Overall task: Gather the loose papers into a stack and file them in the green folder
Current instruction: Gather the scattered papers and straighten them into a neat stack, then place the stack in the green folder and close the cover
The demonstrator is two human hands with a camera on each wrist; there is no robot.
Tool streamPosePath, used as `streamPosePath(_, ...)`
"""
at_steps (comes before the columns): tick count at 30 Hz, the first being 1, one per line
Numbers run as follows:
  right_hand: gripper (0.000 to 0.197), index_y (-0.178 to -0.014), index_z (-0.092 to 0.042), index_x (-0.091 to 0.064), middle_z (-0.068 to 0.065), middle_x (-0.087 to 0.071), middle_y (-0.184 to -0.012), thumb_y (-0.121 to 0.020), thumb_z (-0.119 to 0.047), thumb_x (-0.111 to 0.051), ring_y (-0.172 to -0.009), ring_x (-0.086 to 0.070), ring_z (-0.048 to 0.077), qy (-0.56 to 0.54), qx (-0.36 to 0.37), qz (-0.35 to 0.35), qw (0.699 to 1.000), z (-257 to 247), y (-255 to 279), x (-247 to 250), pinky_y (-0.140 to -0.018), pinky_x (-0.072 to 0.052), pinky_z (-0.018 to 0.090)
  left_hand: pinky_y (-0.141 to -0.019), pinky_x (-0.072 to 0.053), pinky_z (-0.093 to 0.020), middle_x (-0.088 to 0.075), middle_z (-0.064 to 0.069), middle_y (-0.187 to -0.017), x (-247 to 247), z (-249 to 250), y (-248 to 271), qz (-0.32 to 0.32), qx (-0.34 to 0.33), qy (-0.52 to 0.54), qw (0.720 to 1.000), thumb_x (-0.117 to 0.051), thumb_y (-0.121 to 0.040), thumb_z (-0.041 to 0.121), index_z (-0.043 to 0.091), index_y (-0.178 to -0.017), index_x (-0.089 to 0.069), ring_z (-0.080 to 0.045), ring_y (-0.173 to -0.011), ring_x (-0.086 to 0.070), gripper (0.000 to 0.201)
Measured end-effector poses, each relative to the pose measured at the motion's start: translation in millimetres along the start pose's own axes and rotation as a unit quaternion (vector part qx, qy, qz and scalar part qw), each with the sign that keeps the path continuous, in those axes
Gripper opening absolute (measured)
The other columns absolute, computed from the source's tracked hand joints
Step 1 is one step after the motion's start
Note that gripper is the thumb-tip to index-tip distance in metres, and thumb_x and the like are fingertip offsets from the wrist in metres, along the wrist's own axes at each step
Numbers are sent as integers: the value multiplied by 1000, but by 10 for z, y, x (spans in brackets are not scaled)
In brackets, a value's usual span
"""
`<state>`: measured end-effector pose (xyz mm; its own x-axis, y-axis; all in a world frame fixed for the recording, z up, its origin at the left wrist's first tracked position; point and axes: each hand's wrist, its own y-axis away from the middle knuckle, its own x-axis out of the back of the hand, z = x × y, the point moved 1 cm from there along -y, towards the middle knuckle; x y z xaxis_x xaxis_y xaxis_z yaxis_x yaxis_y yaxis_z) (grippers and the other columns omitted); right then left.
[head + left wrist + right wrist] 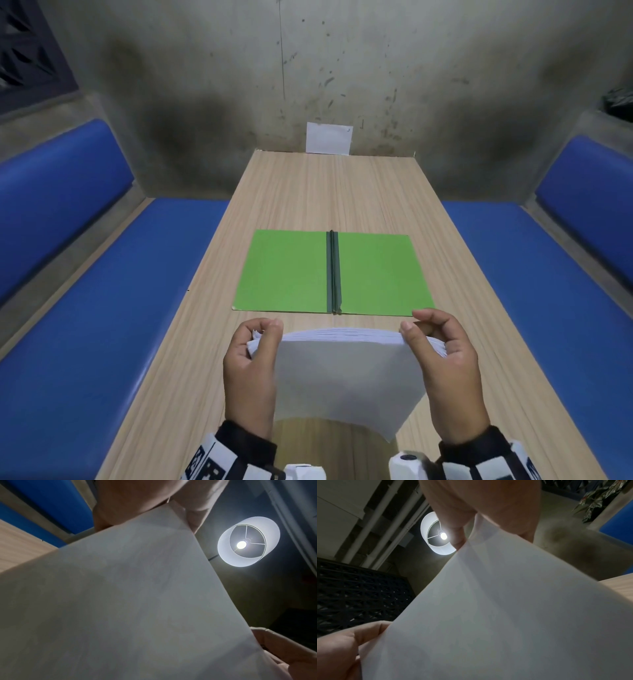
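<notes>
Wood-grain laminate table, long axis running near to far, flanked by blue padded benches left and right. Rough grey concrete wall at the far end, with a small white card standing against it. Green folder lies open and flat at mid-table, two matte card leaves side by side, dark spine running near to far. Paper stack, plain white, smooth, is just near of the folder, held on edge with its long axis left to right and bowed upward. My left hand and right hand each clamp one end, thumbs on the near face. The stack's bottom edge is partly hidden; I cannot tell whether it touches the table. Wrist views are mostly blocked by paper; a lit drum lampshade shows overhead.
</notes>
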<state>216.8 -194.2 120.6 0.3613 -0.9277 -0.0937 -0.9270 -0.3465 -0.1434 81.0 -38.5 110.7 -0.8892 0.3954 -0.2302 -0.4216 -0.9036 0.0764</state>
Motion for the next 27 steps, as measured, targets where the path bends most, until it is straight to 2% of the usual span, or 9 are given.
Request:
streamPosePath(4, 17, -83, -24, -60, -8, -64, -75, -72, -24, -74, -74, -58, 5, -13, -7, -1, 1000, 33, 14, 18, -66, -45, 12, -59, -36, -31, -56, 3, -62, -16, 4, -17, 8, 1, 20, 1000, -59, -77, 32, 24, -59, -63, -22, -64, -48, 20)
streamPosePath(7, 51, -89, -30, -62, 4, -64, -96, -48, -54, -80, -83, -60, 17, -7, -28, -35, 999, 140, 75, 59, -74, -49, 26, -56, -39, -29, -56, 1, -57, -21, -38, -26, 5, -18, 17, 1000, -55, -80, 45, 24, -58, -61, -22, -60, -50, 31)
streamPosePath(11, 46, -93, -14, -65, 4, -75, -83, -53, -23, -87, -73, -69, 8, -38, -85, -109, 990, 260, 133, 93, -62, -53, 19, -51, -47, -19, -62, 5, -62, 52, -164, -9, -47, -53, -10, 997, -65, -46, 76, 26, -71, -56, -7, -55, -56, 56)
streamPosePath(13, 26, -85, -13, -69, 0, -76, -76, -62, -4, -78, -69, -70, 8, -34, -124, -137, 982, 332, 130, 100, -59, -53, 21, -62, -50, -21, -70, 4, -80, 127, -317, -35, -85, -46, -54, 994, -75, -36, 68, 23, -89, -59, -9, -70, -64, 71)
streamPosePath(15, 26, -75, -17, -73, -2, -76, -72, -67, 8, -73, -67, -69, 8, -9, -154, -158, 975, 479, 101, 121, -58, -56, 24, -66, -49, -22, -72, 1, -89, 213, -489, -101, -119, -9, -116, 986, -78, -38, 51, 25, -100, -61, -11, -84, -67, 70)
streamPosePath(18, 20, -66, -19, -74, 1, -73, -70, -60, -2, -83, -68, -66, 14, 37, -208, -170, 963, 737, 80, 151, -68, -54, 36, -65, -52, -16, -74, 17, -90, 328, -720, -230, -179, 40, -129, 975, -80, -45, 32, 34, -99, -59, 2, -85, -66, 58)
streamPosePath(21, 21, -63, -20, -74, 1, -72, -66, -46, -15, -87, -72, -63, 18, 100, -239, -170, 951, 1013, 71, 166, -70, -52, 40, -72, -55, -21, -73, 25, -87, 382, -914, -329, -218, 87, -151, 960, -81, -48, 24, 31, -97, -60, -5, -87, -66, 54)
streamPosePath(25, 30, -59, -23, -71, -7, -71, -60, -69, 4, -74, -73, -63, 4, 134, -260, -185, 938, 1332, 64, 182, -68, -47, 23, -70, -54, -22, -76, 16, -79, 418, -1129, -433, -251, 139, -178, 941, -84, -23, 63, 35, -76, -76, -8, -80, -69, 60)
streamPosePath(27, 23, -69, -22, -71, -14, -72, -58, -69, 0, -76, -74, -68, -1, 135, -269, -155, 941, 1455, 65, 193, -64, -50, 14, -66, -56, -24, -78, 3, -80, 421, -1185, -502, -263, 172, -166, 935, -84, -22, 62, 21, -76, -78, -11, -78, -72, 68)
